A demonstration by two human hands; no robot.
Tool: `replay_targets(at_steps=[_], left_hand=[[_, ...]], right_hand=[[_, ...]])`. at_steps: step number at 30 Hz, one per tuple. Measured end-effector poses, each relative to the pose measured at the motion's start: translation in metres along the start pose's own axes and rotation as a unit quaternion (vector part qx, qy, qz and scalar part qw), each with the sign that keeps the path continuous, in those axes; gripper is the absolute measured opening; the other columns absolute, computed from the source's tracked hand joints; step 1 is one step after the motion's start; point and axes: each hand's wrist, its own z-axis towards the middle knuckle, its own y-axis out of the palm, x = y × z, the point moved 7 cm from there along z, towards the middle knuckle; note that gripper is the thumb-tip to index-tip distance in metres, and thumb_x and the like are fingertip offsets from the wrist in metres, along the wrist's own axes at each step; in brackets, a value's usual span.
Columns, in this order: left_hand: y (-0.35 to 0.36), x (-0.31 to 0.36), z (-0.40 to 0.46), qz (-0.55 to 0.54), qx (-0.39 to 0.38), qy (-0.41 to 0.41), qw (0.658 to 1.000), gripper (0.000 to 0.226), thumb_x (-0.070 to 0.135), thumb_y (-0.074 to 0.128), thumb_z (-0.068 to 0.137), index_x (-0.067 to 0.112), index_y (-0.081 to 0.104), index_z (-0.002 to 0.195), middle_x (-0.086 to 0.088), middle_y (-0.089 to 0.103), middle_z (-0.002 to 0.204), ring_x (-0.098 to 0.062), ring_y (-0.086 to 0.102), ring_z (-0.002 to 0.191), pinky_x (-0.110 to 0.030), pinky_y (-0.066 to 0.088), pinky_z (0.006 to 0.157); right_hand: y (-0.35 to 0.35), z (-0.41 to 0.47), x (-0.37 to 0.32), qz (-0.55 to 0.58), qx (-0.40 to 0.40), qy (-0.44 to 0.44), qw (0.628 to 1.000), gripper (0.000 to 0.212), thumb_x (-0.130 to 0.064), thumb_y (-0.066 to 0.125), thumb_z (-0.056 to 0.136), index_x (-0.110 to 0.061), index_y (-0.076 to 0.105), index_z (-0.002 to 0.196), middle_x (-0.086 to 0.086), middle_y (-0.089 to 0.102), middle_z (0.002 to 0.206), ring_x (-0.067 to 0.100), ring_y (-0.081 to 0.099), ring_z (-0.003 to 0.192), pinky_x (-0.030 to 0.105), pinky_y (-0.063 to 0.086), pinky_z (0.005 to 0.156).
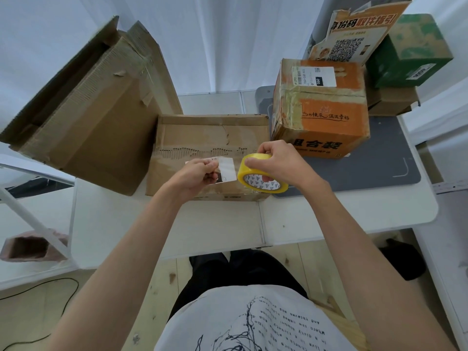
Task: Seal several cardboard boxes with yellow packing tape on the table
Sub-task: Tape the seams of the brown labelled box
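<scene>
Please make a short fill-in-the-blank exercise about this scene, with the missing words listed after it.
1. The right hand grips a roll of ____ tape.
2. The left hand pinches the pulled-out end of the ____.
3. Both hands are above the flat brown box, whose label is ____ in colour.
4. To the right of that box stands an ____ box.

Missing words: yellow; tape; white; orange

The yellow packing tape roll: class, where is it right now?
In the head view, the yellow packing tape roll sits right of centre, gripped by the right hand above the flat brown cardboard box, in front of the orange printed box.
</scene>
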Motion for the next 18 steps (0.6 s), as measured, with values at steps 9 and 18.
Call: replay_targets(at_steps=[9, 18], left_hand=[[-0.024, 0.013, -0.022, -0.023, -0.019, -0.005, 1.000, 0.021, 0.008, 0.046, 0.106, 0.006, 0.060, 0.091, -0.001, 0.059, 0.077, -0.010, 0.055, 0.070, -0.022, 0.053, 0.071], [-0.023, 0.028, -0.021, 0.036, -0.006, 0.044, 0.998, 0.010, 0.016, 0.060, 0.100, 0.011, 0.061, 0.092, -0.004, 0.060, 0.085, -0.015, 0.056, 0.079, -0.023, 0.052, 0.074]], right_hand=[[0.001, -0.006, 0.007, -0.095, -0.006, 0.014, 0.995, 0.027, -0.049, 0.072, 0.084, -0.023, 0.064, 0.084, -0.004, 0.072, 0.076, 0.008, 0.072, 0.062, 0.036, 0.059, 0.071], [0.000, -0.005, 0.017, -0.081, -0.100, 0.040, 0.991, 0.044, -0.056, 0.066, 0.091, -0.012, 0.071, 0.093, 0.001, 0.075, 0.069, -0.002, 0.067, 0.056, 0.020, 0.047, 0.059]])
